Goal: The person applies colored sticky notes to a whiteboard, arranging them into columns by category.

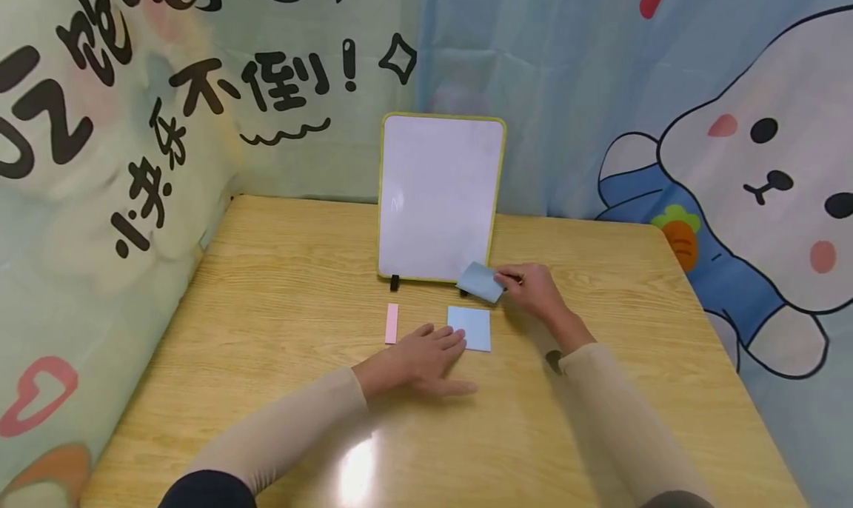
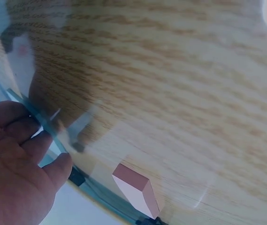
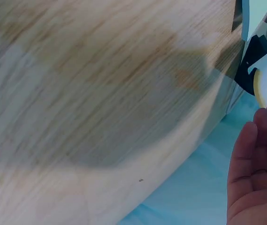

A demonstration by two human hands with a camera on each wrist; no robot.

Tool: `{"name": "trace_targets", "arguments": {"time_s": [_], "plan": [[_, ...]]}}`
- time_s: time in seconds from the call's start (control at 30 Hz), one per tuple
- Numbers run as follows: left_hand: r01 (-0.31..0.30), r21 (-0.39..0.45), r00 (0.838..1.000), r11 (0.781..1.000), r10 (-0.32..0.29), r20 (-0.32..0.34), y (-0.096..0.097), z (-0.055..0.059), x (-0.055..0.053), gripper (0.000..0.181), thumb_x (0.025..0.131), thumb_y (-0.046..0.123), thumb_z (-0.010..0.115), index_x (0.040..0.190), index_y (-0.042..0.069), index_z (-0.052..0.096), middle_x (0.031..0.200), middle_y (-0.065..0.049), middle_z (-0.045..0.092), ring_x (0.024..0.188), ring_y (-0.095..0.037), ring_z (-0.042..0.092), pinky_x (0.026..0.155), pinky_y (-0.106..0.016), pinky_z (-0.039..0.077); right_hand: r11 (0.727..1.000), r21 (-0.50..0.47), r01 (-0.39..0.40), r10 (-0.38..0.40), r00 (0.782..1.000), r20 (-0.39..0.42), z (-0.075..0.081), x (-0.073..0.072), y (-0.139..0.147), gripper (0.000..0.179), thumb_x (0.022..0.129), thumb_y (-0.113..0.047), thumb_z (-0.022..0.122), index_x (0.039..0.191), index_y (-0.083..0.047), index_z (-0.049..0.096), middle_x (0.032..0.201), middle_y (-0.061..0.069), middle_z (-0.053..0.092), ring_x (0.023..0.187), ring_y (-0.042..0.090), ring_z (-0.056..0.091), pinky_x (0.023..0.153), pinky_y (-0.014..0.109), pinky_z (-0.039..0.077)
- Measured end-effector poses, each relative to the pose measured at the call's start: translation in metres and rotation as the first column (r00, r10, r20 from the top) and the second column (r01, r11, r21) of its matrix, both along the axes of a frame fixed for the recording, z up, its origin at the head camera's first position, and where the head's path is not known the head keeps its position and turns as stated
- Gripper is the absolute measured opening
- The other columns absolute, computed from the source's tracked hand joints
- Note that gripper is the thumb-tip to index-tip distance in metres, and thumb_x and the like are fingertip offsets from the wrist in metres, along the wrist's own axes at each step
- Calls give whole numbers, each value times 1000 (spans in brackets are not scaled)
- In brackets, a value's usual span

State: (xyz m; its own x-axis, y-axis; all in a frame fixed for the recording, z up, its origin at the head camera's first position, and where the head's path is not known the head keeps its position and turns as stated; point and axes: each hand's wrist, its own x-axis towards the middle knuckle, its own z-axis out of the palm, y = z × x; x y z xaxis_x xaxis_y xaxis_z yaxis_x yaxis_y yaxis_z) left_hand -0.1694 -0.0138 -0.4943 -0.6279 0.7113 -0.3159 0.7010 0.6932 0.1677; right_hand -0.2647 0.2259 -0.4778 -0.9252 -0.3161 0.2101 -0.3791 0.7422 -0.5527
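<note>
My right hand (image 1: 536,292) pinches a blue sticky note (image 1: 481,281) by its right edge and holds it tilted before the whiteboard's lower right corner. In the right wrist view, the right hand (image 3: 255,168) has its fingers at the pale sheet, which is partly cut off. A blue sticky note pad (image 1: 474,329) lies on the table. My left hand (image 1: 426,360) reaches over its left edge with straight fingertips. The left wrist view shows the left hand (image 2: 20,164) palm-side, beside the pad's bluish edge. Just left of the pad lies a narrow pink sticky note pad (image 1: 392,323).
A whiteboard (image 1: 440,197) with a yellow-green frame stands upright on small black feet (image 1: 395,282) at the table's back. The wooden table (image 1: 300,256) meets a printed curtain (image 1: 533,123) behind and at both sides.
</note>
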Motion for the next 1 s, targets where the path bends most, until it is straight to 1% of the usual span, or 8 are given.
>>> {"name": "trace_targets", "arguments": {"time_s": [0.13, 0.2, 0.3, 0.47, 0.6, 0.7, 0.87, 1.0], "plan": [[-3, -6, 1000, 1000, 3, -10, 0, 0, -1, 90, 94, 77, 24, 158, 15, 24, 166, 0, 20, 153, -19, 20, 124, -43, 17, 999, -4, -39, 39, 999, -5, 6, 2, -1, 21, 95, -8, 65, 109, 5, 74, 104, 24, 73, 85, 34, 73, 70, 41, 58], [-4, -8, 1000, 1000, 4, -13, 0, -1, -1, 90, 94, 77, 24, 159, 15, 23, 166, 0, 19, 153, -19, 20, 124, -42, 17, 999, 16, -48, 48, 999, 0, 9, 2, -3, 21, 96, -8, 64, 110, 4, 74, 105, 23, 73, 87, 33, 72, 71, 41, 57], [-12, -3, 1000, 1000, 12, -8, 0, -2, -1, 89, 94, 77, 24, 159, 15, 23, 166, 0, 19, 153, -19, 20, 124, -42, 17, 996, 52, -75, 75, 997, 5, 17, 2, -6, 22, 97, -7, 62, 112, 5, 73, 106, 24, 73, 86, 31, 72, 71, 41, 56], [-23, 9, 1000, 1000, 23, -2, 1, -2, -2, 88, 95, 76, 22, 158, 15, 24, 165, 0, 20, 153, -19, 21, 123, -43, 17, 987, 123, -105, 108, 994, -16, 34, -1, -8, 23, 97, -5, 59, 114, 4, 72, 105, 24, 73, 71, 23, 65, 65, 37, 51], [-32, 15, 999, 999, 32, -10, 3, -3, -2, 85, 96, 74, 20, 157, 16, 29, 164, 1, 25, 151, -18, 24, 123, -43, 18, 974, 192, -124, 134, 990, -41, 49, -6, -10, 24, 98, -5, 58, 115, 3, 71, 104, 22, 73, 65, 20, 60, 66, 39, 49], [-30, 14, 998, 999, 31, -49, 6, -3, -3, 82, 98, 71, 18, 154, 15, 36, 161, 1, 33, 149, -18, 31, 122, -42, 21, 958, 248, -144, 162, 985, -55, 60, -11, -13, 24, 98, -7, 57, 116, 2, 71, 102, 21, 74, 64, 21, 60, 69, 42, 50], [-21, 7, 990, 1000, 21, -142, 13, -2, -5, 73, 102, 64, 18, 143, 13, 52, 151, 1, 49, 139, -17, 44, 118, -41, 29, 927, 334, -174, 210, 975, -75, 79, -20, -23, 26, 99, -6, 55, 119, 1, 69, 99, 20, 74, 61, 24, 59, 67, 44, 51], [-30, 6, 989, 1000, 31, -145, 16, 0, -6, 69, 103, 60, 20, 139, 14, 57, 148, 2, 53, 136, -17, 47, 118, -41, 29, 914, 353, -202, 260, 957, -127, 95, -30, -32, 24, 99, -5, 55, 117, 2, 70, 97, 20, 74, 57, 27, 60, 65, 44, 53]]}}
